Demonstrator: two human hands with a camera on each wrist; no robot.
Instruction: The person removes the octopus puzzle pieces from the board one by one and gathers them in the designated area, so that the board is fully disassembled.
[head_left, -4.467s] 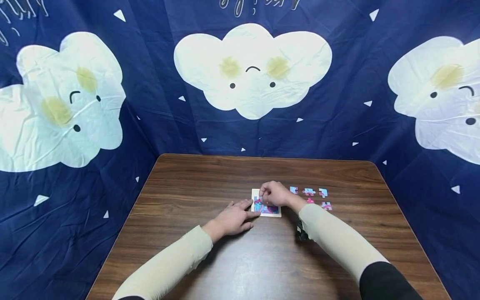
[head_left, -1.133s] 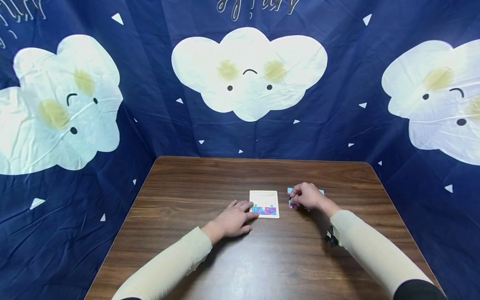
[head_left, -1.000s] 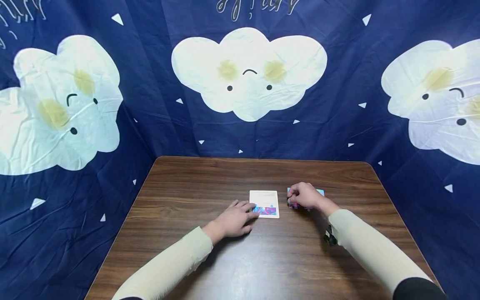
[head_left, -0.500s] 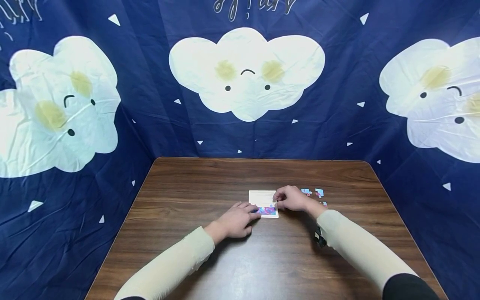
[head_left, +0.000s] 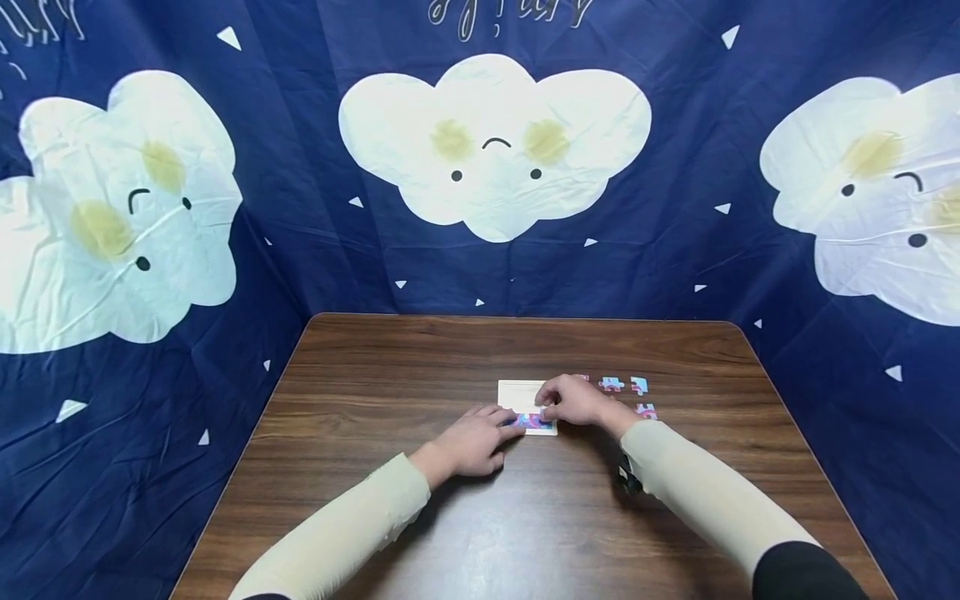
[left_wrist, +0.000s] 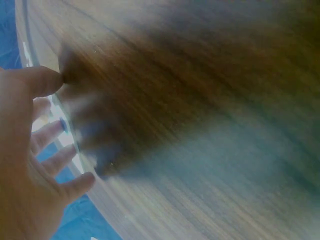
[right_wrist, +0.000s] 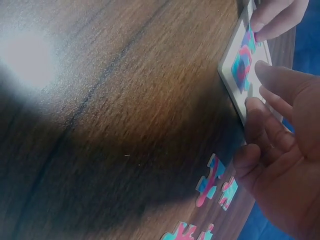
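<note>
A small white puzzle tray [head_left: 517, 393] lies mid-table, with joined blue, pink and purple pieces [head_left: 530, 421] along its near side. My left hand [head_left: 472, 439] rests at the tray's lower left, its spread fingers on the edge and the pieces; the left wrist view shows those fingers [left_wrist: 55, 162] fairly straight. Over the tray's right side, my right hand [head_left: 576, 402] bends thumb and fingers together around a puzzle piece, largely hidden by the hand. In the right wrist view, the thumb [right_wrist: 277, 80] and curled fingers meet the tray [right_wrist: 227, 67] beside the joined pieces.
Several loose puzzle pieces lie right of the tray, among them a blue one [head_left: 611, 383], a corner-like one [head_left: 639, 385] and a pink one [head_left: 647, 411]. The brown wooden table [head_left: 420, 350] ends at a dark blue cloud-patterned cloth [head_left: 300, 208].
My right hand has gone from the tray to the loose pieces, taken hold of one, and come back left to the tray's right side. My left hand has stayed almost still.
</note>
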